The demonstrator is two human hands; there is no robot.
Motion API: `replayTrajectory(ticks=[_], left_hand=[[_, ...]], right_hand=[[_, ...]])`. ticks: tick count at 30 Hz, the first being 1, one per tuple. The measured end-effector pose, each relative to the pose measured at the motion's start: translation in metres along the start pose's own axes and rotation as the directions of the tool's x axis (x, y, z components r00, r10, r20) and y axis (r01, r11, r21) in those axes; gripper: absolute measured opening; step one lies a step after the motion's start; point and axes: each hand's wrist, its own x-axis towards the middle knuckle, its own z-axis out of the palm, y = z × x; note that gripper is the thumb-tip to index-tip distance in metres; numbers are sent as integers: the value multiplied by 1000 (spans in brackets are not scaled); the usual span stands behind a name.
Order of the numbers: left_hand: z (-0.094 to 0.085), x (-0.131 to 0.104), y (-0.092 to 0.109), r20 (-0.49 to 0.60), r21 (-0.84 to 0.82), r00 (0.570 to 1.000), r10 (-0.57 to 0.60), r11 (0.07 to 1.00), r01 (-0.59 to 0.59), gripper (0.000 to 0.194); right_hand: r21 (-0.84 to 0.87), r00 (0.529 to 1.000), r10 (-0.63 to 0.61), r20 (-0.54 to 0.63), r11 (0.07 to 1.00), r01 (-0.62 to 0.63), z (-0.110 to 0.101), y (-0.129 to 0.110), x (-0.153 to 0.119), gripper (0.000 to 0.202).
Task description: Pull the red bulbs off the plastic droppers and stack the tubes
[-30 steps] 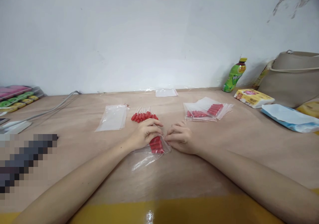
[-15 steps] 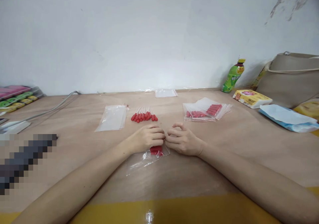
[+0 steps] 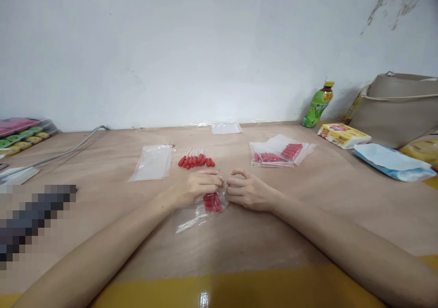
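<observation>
A clear plastic bag (image 3: 191, 222) with several red-tipped sticks (image 3: 212, 203) inside lies in front of me. My left hand (image 3: 201, 187) is closed on the bag's upper edge, its fingers bent over it. Close by on the right, my right hand (image 3: 249, 191) has curled fingers at the bag's right edge and also grips it; the fingertips are partly hidden. Just beyond my left hand lies a loose bunch of red-tipped sticks (image 3: 195, 161). Left of that bunch is a stack of clear bags (image 3: 152, 163). Filled bags (image 3: 273, 155) with red-tipped sticks are piled beyond my right hand.
At the back stand a green bottle (image 3: 318, 106) and a beige handbag (image 3: 393, 112). A yellow tissue pack (image 3: 342, 135) and a blue-white packet (image 3: 393, 162) lie at right. On the left are a grey cable (image 3: 77, 147) and packs of coloured items (image 3: 23, 134). More bags (image 3: 226, 128) lie near the wall.
My left hand has shifted slightly up and left with the bag, so more of the red tips in it show. My right hand stays nearly in place.
</observation>
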Motion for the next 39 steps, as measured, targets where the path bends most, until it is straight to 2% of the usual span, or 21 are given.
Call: replayTrajectory(ticks=[2,4,5,7,9,11,12,14,16,18,21,24,27,30,35,39], left_hand=[[-4,-3,-5,-32,-34,999,-28,999,27,23],[-8,-6,-9,-4,-39,999,-53,998,53,22],[-10,-7,-11,10,-29,997,-79,996,79,23],[-11,-9,-11,27,10,989,-143,990,143,25],[-12,-10,-10,50,59,982,-184,982,181,28],[-12,-9,-7,83,97,979,-184,980,176,29],[-12,-7,-5,97,109,979,-181,979,170,29],[-11,-4,-1,121,102,974,-190,979,178,30],[-7,-3,4,115,44,965,-235,972,231,26],[-4,-6,10,87,-48,945,-314,946,319,26],[-3,-19,20,97,-161,892,-441,878,452,44],[-4,-33,28,138,-208,838,-528,812,546,54],[-4,-38,31,113,-227,800,-589,768,598,53],[-3,-36,30,97,-237,785,-611,752,615,50],[2,-33,27,46,-228,790,-612,764,604,47],[4,-35,25,32,-219,791,-610,768,602,46]], right_hand=[[-125,996,-82,-29,989,78,-3,3,-3,25],[-273,984,-163,-71,952,138,-5,4,-5,25],[-308,980,-183,-83,940,149,-6,4,-5,23],[-269,981,-173,-84,952,145,-7,1,-5,16],[-130,994,-81,-79,989,70,-7,-3,-4,10],[77,990,108,-90,992,-101,-4,-6,-3,11],[195,969,228,-96,959,-206,-1,-6,-3,15],[414,893,441,-88,832,-370,6,-5,0,21],[545,837,544,-54,719,-432,14,-3,3,22],[575,838,545,-30,695,-432,19,-2,7,25],[531,867,497,-17,739,-413,18,-3,12,25],[450,881,473,-5,788,-420,13,-6,16,23],[417,873,488,0,793,-444,11,-7,16,21],[561,852,522,48,691,-456,14,-5,13,26],[840,876,477,70,445,-310,21,-7,17,36],[864,843,532,79,385,-324,22,-11,22,32]])
